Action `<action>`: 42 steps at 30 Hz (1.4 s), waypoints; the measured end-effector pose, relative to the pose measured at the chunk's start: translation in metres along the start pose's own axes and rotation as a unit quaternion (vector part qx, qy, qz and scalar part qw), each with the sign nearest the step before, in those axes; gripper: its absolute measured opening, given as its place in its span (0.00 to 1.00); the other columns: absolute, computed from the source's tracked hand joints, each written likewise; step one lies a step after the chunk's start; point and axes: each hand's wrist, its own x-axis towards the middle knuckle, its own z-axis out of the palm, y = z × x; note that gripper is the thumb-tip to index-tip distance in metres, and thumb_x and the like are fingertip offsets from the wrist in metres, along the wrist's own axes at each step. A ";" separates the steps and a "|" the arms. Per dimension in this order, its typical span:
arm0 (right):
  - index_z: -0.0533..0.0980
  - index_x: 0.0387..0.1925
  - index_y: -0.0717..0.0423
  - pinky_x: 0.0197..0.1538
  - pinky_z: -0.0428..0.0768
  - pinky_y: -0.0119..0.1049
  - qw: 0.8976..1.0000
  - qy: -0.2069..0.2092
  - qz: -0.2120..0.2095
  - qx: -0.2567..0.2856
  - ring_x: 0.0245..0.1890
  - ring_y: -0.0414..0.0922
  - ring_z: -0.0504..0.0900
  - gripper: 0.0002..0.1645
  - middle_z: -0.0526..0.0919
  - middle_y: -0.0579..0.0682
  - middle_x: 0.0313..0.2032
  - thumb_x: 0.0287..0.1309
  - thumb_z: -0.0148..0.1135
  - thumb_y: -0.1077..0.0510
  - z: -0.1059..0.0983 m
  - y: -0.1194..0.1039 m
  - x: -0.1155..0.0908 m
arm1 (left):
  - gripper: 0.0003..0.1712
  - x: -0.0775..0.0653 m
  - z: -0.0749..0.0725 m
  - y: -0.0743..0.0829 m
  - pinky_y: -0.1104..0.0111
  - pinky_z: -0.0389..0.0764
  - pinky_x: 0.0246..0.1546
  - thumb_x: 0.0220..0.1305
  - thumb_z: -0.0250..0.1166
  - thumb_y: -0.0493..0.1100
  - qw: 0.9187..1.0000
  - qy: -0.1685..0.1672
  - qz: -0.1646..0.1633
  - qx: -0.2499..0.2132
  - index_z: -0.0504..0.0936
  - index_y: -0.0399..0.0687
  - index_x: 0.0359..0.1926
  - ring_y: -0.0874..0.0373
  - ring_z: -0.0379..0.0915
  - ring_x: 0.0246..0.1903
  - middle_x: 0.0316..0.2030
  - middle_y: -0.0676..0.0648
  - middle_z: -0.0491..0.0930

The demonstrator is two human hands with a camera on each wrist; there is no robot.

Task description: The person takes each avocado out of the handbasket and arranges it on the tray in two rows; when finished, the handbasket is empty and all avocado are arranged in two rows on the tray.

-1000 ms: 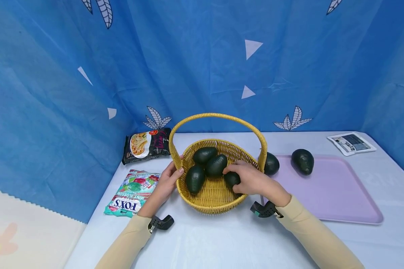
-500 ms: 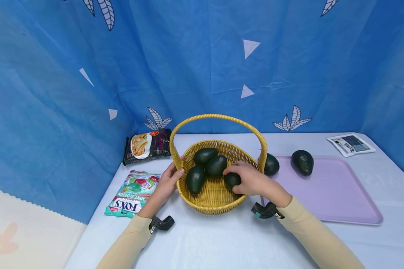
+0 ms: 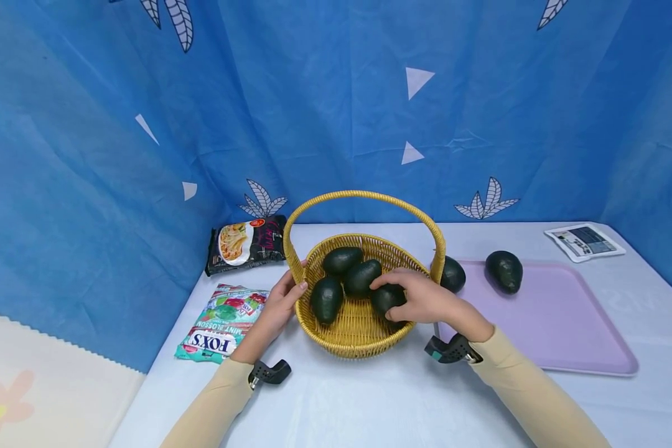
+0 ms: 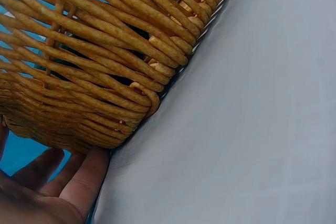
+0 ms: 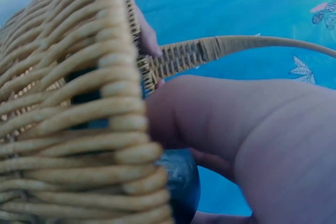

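Observation:
In the head view a yellow wicker basket (image 3: 353, 348) with a tall arched handle stands on the table, holding several dark green avocados. My left hand (image 3: 280, 305) grips its left side, thumb at the rim near the handle's foot; in the left wrist view, fingers (image 4: 86, 182) touch the outer weave low down. Inside the basket's right part, my right hand (image 3: 420, 295) has fingers and thumb around an avocado (image 3: 385, 302), which the hand partly covers. Beside it lie a middle avocado (image 3: 362, 278), a rear avocado (image 3: 341, 260) and a left avocado (image 3: 326, 300).
Right of the basket is a lilac tray (image 3: 565, 323) with an avocado (image 3: 504, 272) on it; another avocado (image 3: 452, 275) sits near its left edge. A white pouch (image 3: 585, 241) lies back right. On the left lie a black noodle packet (image 3: 246, 244) and a Fox's candy bag (image 3: 221, 323).
My right hand has shifted slightly right, and more of the avocado under it shows. The middle avocado has moved a little. My left hand stays on the basket.

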 end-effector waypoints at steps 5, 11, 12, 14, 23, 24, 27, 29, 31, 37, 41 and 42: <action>0.79 0.60 0.48 0.56 0.81 0.48 1.000 0.007 -0.017 0.019 0.58 0.52 0.77 0.31 0.80 0.55 0.61 0.52 0.72 0.59 -0.004 -0.002 -0.002 | 0.33 0.000 0.000 0.000 0.70 0.82 0.58 0.77 0.54 0.42 1.000 -0.001 0.001 -0.004 0.58 0.54 0.79 0.41 0.61 0.72 0.75 0.37 0.61; 0.78 0.60 0.48 0.57 0.81 0.50 0.999 0.016 -0.021 0.032 0.59 0.53 0.78 0.31 0.80 0.54 0.62 0.52 0.72 0.59 -0.009 -0.007 -0.007 | 0.33 -0.001 0.000 0.001 0.69 0.81 0.60 0.77 0.54 0.42 1.000 -0.005 0.000 -0.003 0.58 0.54 0.79 0.41 0.60 0.73 0.76 0.37 0.60; 0.79 0.60 0.48 0.57 0.81 0.50 0.999 0.019 -0.020 0.033 0.58 0.52 0.78 0.31 0.80 0.54 0.61 0.52 0.72 0.59 -0.010 -0.008 -0.007 | 0.33 -0.001 0.000 0.001 0.68 0.81 0.61 0.77 0.54 0.42 1.000 -0.005 0.000 -0.003 0.58 0.54 0.79 0.41 0.60 0.73 0.76 0.37 0.60; 0.79 0.60 0.47 0.56 0.81 0.49 0.999 0.023 -0.019 0.037 0.57 0.52 0.78 0.31 0.80 0.54 0.61 0.52 0.72 0.59 -0.012 -0.008 -0.009 | 0.33 -0.001 0.000 0.001 0.68 0.81 0.61 0.77 0.54 0.43 1.000 -0.005 -0.001 -0.001 0.58 0.55 0.79 0.41 0.60 0.73 0.76 0.38 0.60; 0.77 0.61 0.51 0.40 0.87 0.35 0.992 0.021 -0.027 0.123 0.52 0.51 0.82 0.31 0.78 0.58 0.62 0.53 0.71 0.62 -0.023 -0.012 -0.025 | 0.33 -0.001 0.001 0.001 0.70 0.80 0.60 0.77 0.55 0.44 1.000 0.006 -0.005 0.011 0.59 0.55 0.79 0.41 0.61 0.73 0.76 0.37 0.60; 0.77 0.61 0.51 0.40 0.88 0.35 0.991 0.022 -0.031 0.131 0.51 0.51 0.83 0.31 0.78 0.59 0.62 0.52 0.70 0.63 -0.025 -0.013 -0.028 | 0.33 -0.001 0.001 0.001 0.70 0.81 0.60 0.77 0.55 0.44 1.000 0.008 -0.005 0.011 0.59 0.55 0.79 0.42 0.62 0.72 0.76 0.38 0.61; 0.77 0.60 0.54 0.41 0.89 0.36 0.986 0.017 -0.047 0.162 0.51 0.52 0.84 0.31 0.78 0.61 0.61 0.52 0.70 0.66 -0.028 -0.015 -0.037 | 0.32 -0.001 0.001 0.001 0.67 0.81 0.61 0.77 0.55 0.44 1.000 0.012 -0.009 0.011 0.60 0.57 0.78 0.43 0.62 0.72 0.75 0.39 0.61; 0.77 0.60 0.56 0.41 0.89 0.36 0.982 0.013 -0.059 0.181 0.51 0.52 0.84 0.31 0.78 0.63 0.60 0.52 0.69 0.68 -0.030 -0.014 -0.043 | 0.32 -0.001 0.001 0.001 0.65 0.80 0.62 0.77 0.55 0.43 1.000 0.014 -0.012 0.009 0.61 0.58 0.78 0.44 0.62 0.72 0.76 0.40 0.62; 0.76 0.60 0.56 0.41 0.90 0.37 0.979 0.008 -0.069 0.193 0.52 0.53 0.84 0.31 0.77 0.65 0.61 0.51 0.69 0.69 -0.032 -0.013 -0.051 | 0.32 -0.001 0.001 0.001 0.63 0.80 0.63 0.77 0.55 0.43 1.000 0.016 -0.015 0.008 0.61 0.59 0.78 0.44 0.62 0.72 0.76 0.40 0.62; 0.77 0.60 0.54 0.42 0.90 0.38 0.982 -0.001 -0.067 0.178 0.54 0.44 0.82 0.31 0.74 0.66 0.62 0.52 0.68 0.69 -0.039 -0.007 -0.073 | 0.33 -0.001 0.000 0.000 0.67 0.80 0.61 0.77 0.55 0.43 1.000 0.008 -0.011 -0.002 0.59 0.57 0.79 0.43 0.60 0.73 0.76 0.39 0.60; 0.76 0.61 0.52 0.41 0.89 0.37 0.986 -0.004 -0.051 0.159 0.54 0.33 0.79 0.32 0.74 0.65 0.63 0.52 0.69 0.67 -0.044 0.001 -0.090 | 0.33 -0.001 0.001 0.000 0.70 0.80 0.61 0.77 0.54 0.43 1.000 0.005 -0.010 -0.002 0.58 0.55 0.79 0.42 0.59 0.73 0.76 0.38 0.59; 0.76 0.61 0.52 0.41 0.89 0.36 0.987 -0.003 -0.048 0.154 0.54 0.31 0.79 0.32 0.74 0.66 0.64 0.53 0.70 0.67 -0.046 0.005 -0.094 | 0.33 -0.001 0.001 0.000 0.70 0.80 0.60 0.77 0.55 0.43 1.000 0.006 -0.011 -0.003 0.58 0.55 0.79 0.42 0.60 0.73 0.76 0.38 0.59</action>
